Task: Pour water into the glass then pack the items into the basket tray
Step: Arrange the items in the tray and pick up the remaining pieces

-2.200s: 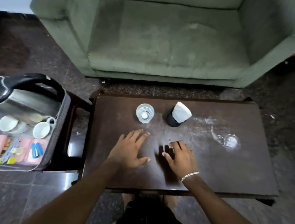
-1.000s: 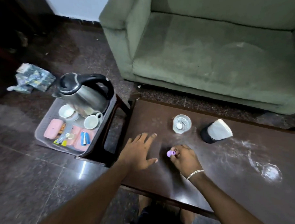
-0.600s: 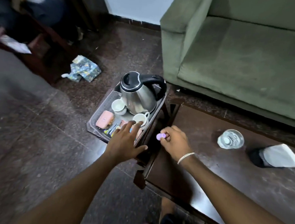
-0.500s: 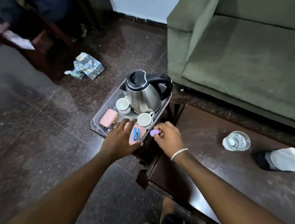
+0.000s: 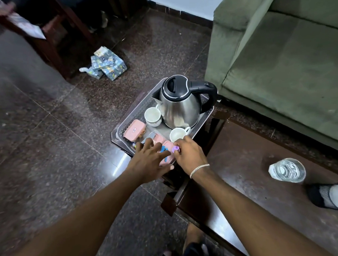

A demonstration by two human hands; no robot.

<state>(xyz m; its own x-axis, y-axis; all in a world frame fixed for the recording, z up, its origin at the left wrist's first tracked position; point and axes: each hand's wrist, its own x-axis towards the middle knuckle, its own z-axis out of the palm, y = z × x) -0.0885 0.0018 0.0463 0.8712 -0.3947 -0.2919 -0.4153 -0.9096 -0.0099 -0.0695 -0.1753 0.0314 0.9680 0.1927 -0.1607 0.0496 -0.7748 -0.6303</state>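
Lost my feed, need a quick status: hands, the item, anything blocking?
Right hand pinching small purple piece over basket tray. Left hand open, spread over pink case. Glass filled, on table. Kettle, cups crowd tray.

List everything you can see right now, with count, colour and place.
Kettle: 1, steel with black lid and handle, far end of the tray.
Tray: 1, grey, on a stand beside the table.
Cups: 2, white, in the tray by the kettle.
Pink case: 1, tray's near left part.
Glass: 1, clear, holding water, on the table.
Table: 1, dark brown, right.
Sofa: 1, green, behind the table.
Wrapped packet: 1, blue patterned, on the floor.
Small purple piece: 1, in the right hand's fingertips.
Left hand: open, over the tray's near edge.
Right hand: pinching the purple piece, bracelet on the wrist.
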